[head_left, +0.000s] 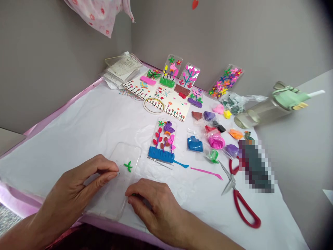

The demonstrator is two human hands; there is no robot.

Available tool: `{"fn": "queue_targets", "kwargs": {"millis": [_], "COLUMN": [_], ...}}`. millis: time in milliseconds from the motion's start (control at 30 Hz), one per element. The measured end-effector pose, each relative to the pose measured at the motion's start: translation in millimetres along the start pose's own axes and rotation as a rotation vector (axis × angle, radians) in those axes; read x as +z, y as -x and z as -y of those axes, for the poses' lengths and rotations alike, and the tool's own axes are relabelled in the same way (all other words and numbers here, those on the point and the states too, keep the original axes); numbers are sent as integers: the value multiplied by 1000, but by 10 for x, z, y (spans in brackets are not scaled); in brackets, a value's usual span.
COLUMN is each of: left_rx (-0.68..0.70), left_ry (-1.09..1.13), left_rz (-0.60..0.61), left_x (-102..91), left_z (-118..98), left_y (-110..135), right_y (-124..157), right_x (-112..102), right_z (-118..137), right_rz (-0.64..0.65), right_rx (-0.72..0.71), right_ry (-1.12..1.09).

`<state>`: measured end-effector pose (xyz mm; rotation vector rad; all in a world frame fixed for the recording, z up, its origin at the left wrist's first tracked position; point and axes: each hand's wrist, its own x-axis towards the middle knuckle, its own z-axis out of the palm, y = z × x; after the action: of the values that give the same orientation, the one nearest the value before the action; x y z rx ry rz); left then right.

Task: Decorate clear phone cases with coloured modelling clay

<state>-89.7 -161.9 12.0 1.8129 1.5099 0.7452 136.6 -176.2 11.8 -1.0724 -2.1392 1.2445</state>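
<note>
A clear phone case lies in front of me with a small green clay flower shape on its upper part. My left hand is over the case's left side, thumb and forefinger pinched together; what they hold, if anything, is too small to name. My right hand is closed at the case's right edge, and a bit of green clay shows between its thumb and fingers. Beyond the hands lies a decorated phone case with a purple bird, flowers and a blue clay base.
Red-handled scissors lie open at the right, near a pink clay tool. Bagged clay, such as a blue packet, sits behind them. A bottle lies tilted at the back right. Several decorated cases line the wall beside a drawn sheet.
</note>
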Motion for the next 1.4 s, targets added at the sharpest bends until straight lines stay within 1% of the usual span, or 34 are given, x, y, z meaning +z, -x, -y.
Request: {"fn": "queue_targets", "kwargs": {"millis": [67, 167, 267, 367, 433, 500, 600, 733, 867, 1000, 1067, 1267, 1400], "left_rx": [49, 67, 34, -23, -19, 19, 135, 238, 281, 323, 336, 348, 329], "left_ry": [43, 65, 20, -50, -96, -118, -74, -30, -87, -161, -191, -203, -211], "left_rz": [-5, 10, 44, 21, 13, 0, -29, -20, -65, -24, -24, -65, -62], "left_x": [5, 9, 10, 17, 28, 45, 79, 116, 117, 103, 107, 164, 178], "left_z": [43, 89, 65, -1, -25, -15, 43, 100, 120, 165, 180, 146, 143], "left_y": [-2, 2, 14, 24, 23, 17, 6, 1, -12, -36, -50, -93, -107], "right_y": [1, 9, 13, 7, 1, -2, 2, 10, 11, 8, 7, 9, 12], "right_x": [2, 8, 9, 1, -2, -1, 7, 14, 12, 9, 5, -3, 3], "right_z": [0, -8, -10, -6, -6, -10, -19, -20, -20, -22, -18, -8, -7], "right_rz": [-5, -10, -10, -7, -4, -5, -9, -22, -7, -1, 2, -5, -2], "right_rx": [-1, -11, -12, -14, -16, -8, -2, -9, -4, -2, 1, -9, -5], "right_ry": [-2, -1, -1, -4, -10, -13, -16, -19, -16, -15, -23, -28, -23]}}
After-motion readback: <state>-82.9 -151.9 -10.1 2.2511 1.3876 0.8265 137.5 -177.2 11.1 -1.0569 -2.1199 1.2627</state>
